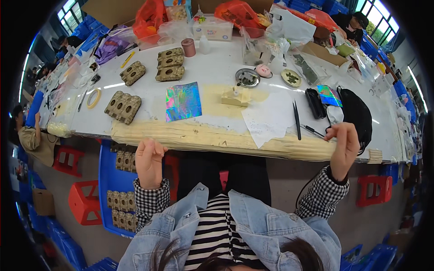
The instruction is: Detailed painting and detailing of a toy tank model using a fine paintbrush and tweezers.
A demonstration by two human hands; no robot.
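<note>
My left hand (150, 163) is raised at the table's front edge, fingers loosely bent and nothing visible in them. On the right, my right hand (344, 147) hovers by the edge with half-curled fingers, also without a visible object. Closest to it lie a thin screwdriver-like tool (313, 131), dark tweezers (297, 119) and a black bag (359, 115). A camouflage-patterned casing with round holes (123, 107) rests beyond my left hand. Similar casings (170, 64) lie farther back. Between the hands are a shiny holographic sheet (183, 101) and a sheet of white paper (264, 119).
A small pale block (236, 96), a round metal dish (247, 78) and a cream dish of dark bits (291, 78) sit mid-table. A blue tray (106, 180) of casings stands below left, near red stools (85, 202). Other people (355, 25) sit around.
</note>
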